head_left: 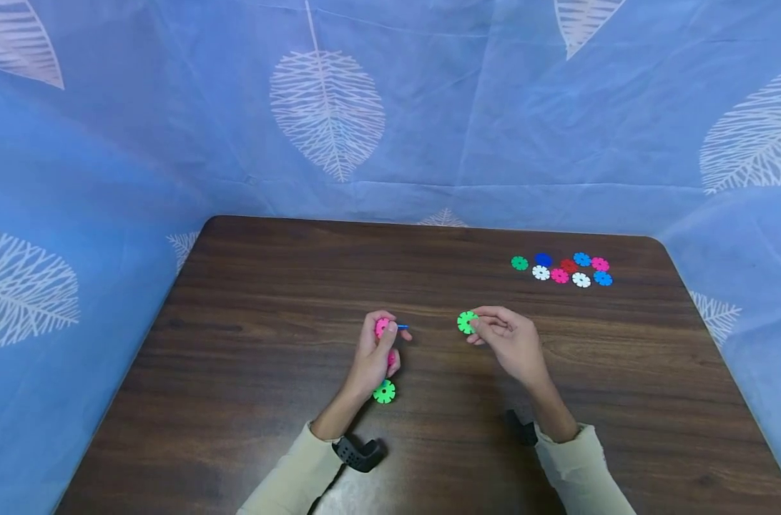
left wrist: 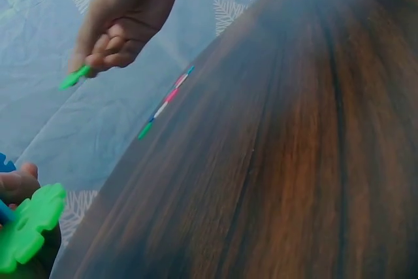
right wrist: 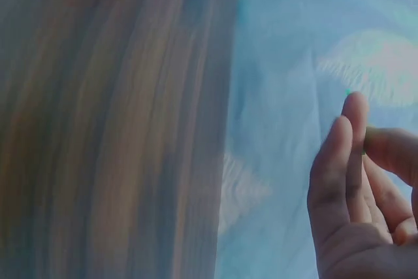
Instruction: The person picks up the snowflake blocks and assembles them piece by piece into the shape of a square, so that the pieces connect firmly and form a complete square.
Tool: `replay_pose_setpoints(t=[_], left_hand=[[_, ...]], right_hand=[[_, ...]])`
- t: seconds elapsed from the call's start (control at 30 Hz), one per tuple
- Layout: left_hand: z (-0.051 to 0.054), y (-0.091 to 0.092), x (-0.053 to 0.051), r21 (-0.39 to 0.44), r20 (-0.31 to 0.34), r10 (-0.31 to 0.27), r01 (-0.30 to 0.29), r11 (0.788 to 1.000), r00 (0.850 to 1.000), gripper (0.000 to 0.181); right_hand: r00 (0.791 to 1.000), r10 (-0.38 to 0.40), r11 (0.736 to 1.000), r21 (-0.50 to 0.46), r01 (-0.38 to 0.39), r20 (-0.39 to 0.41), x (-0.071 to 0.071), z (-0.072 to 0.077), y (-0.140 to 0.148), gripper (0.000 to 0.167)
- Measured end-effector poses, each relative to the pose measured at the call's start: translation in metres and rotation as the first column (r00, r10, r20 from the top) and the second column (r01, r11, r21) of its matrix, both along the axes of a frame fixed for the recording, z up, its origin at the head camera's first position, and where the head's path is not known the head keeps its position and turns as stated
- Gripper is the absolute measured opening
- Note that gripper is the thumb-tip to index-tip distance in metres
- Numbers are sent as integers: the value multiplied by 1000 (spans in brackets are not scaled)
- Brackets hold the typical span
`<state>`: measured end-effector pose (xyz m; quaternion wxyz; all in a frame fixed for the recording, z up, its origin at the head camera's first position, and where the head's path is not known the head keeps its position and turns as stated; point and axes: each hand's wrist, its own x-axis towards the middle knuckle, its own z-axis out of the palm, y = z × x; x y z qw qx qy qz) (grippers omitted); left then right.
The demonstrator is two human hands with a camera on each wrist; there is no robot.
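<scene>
My left hand (head_left: pixel 369 357) grips a group of notched plastic discs: a pink disc (head_left: pixel 382 327) near the thumb, a blue one (head_left: pixel 403 327) seen edge-on, and a green disc (head_left: pixel 384 391) below the palm. In the left wrist view that green disc (left wrist: pixel 29 227) stands large at the lower left with blue pieces beside it. How the pieces join is mostly hidden by the fingers. To the right, my right hand (head_left: pixel 509 342) pinches a single green notched disc (head_left: pixel 467 322) between thumb and fingertips, apart from the left hand's pieces. In the right wrist view the fingers (right wrist: pixel 332 174) mostly cover it.
Several loose notched discs in green, blue, white, red and pink lie together at the table's back right, among them a white disc (head_left: pixel 581 280). The brown wooden table (head_left: pixel 287 272) ends at a blue leaf-patterned cloth (head_left: pixel 429 129) behind it.
</scene>
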<state>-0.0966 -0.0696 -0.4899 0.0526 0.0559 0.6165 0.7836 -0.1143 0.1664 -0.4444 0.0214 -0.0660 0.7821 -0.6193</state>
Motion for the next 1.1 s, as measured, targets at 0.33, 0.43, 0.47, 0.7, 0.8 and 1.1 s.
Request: replay_pose_setpoints(t=[0.33,0.43,0.47,0.7,0.8,1.1], left_hand=[[4,6,2,-6,-75,-64,64,998,995,30],[6,7,4,-11,-71,-73,72,997,995,29],[6,8,5,-12,-67,-74,73,997,995,28],[5,6,5,-48,-76,-72,68,996,994,25],[4,6,5,-53,-86,-71,66,996,994,24],[3,8,8,-107,-92,-61,51,993,994,28]], right_hand=[[1000,-8,995,-99,11,22,10,-2,-46,23],[999,6,996,-89,-2,38,12,-1,-53,23],[999,6,996,-92,-2,42,12,0,-55,23],[999,6,995,-101,-2,33,15,-2,-61,22],[1000,-1,995,-102,3,27,16,-4,-63,22],[998,-52,995,-89,50,-27,18,-10,-70,17]])
